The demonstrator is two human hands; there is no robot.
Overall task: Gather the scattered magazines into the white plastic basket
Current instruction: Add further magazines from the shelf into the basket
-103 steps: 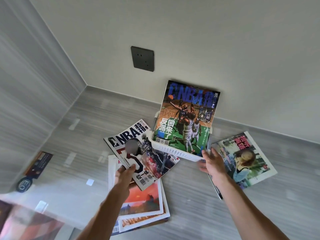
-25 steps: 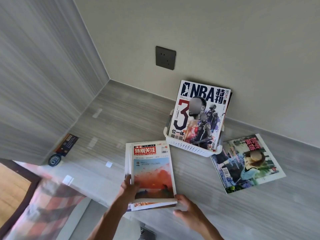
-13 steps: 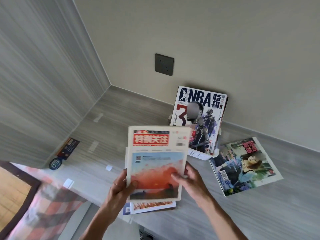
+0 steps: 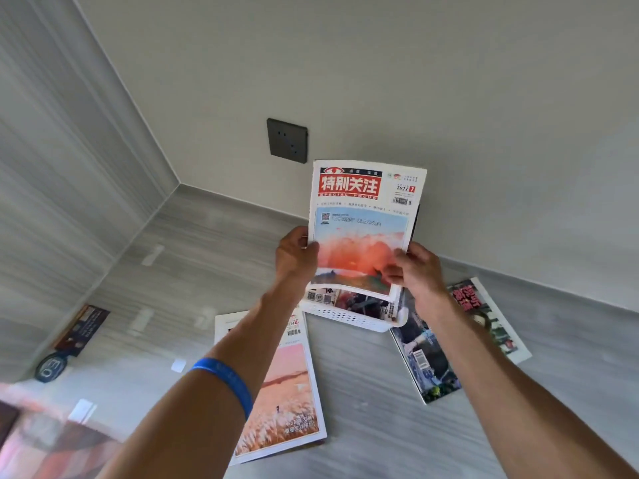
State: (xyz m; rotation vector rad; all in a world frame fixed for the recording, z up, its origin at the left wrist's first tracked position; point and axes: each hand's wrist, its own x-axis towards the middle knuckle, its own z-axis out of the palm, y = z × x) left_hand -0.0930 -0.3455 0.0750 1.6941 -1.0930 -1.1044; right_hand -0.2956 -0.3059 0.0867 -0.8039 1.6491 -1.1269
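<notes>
Both hands hold a red-titled magazine upright over the white plastic basket, its lower edge at the basket's rim. My left hand grips its left edge, my right hand its right edge. Behind it in the basket stand other magazines, mostly hidden; a strip of one cover shows below. A magazine with a pale orange field cover lies flat on the desk under my left forearm. Another magazine lies flat to the right of the basket, partly behind my right arm.
The grey wood-grain desk meets a plain wall with a dark socket plate; a grey panel closes the left side. A small card and round tag lie at the desk's left edge. Patterned fabric shows below the front edge.
Both hands have lifted the red-titled magazine off the pile near the desk's front and carried it up and back over the basket. One pale orange magazine stays on the desk.
</notes>
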